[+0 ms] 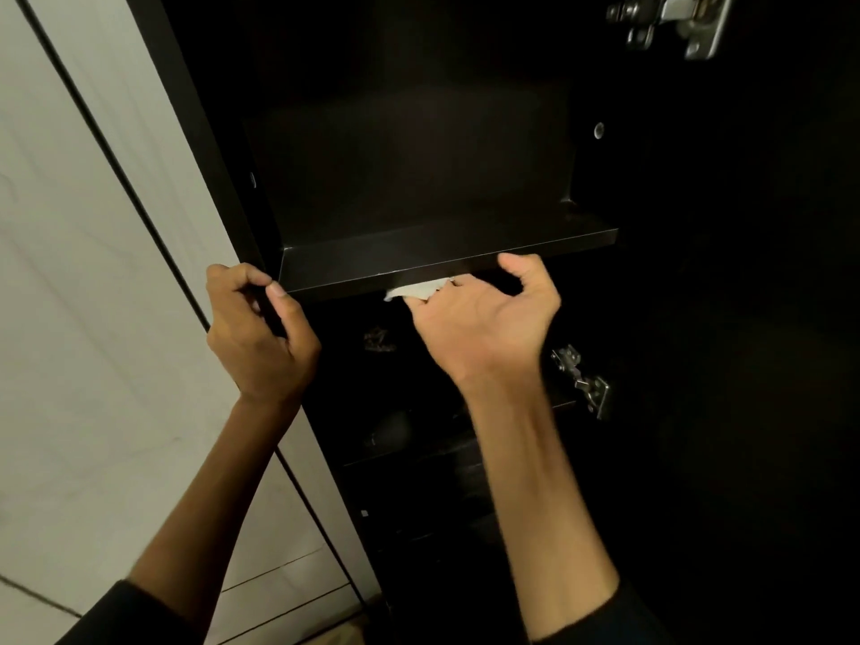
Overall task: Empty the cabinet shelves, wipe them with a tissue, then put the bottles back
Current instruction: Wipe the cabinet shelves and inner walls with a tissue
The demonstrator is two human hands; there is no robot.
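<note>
— Tissue (pixel 421 290) was right there, a pale crumpled scrap pinched in the fingertips of the right hand (pixel 484 318), tucked just beneath the front edge of the upper shelf (pixel 446 260).

— And the other hand?

— Left hand (pixel 258 328) was curled around the near left edge of the cabinet frame (pixel 195 146), fingers closed on the panel with the thumb lying against the shelf's corner. It held nothing else; it looked like a brace, I'd judge.

— Any bottles up there?

— None that I could see. The upper shelf showed bare and dark. Lower shelves (pixel 419 449) were too dim to read; something vague sat down there, but I couldn't say what.

— So where were we in the job?

— Wiping stage, by my reading. Right hand was palm up and partly open, thumb spread wide towards the shelf edge, only the fingers closed on the tissue.

— How would that tissue handle?

— Light, soft and limp, easy to tear if it snagged on the shelf's sharp front edge or on the metal hinge (pixel 581 379) to the right. Best bunched into a wad and pressed flat under several fingers, rather than held by one corner.
</note>
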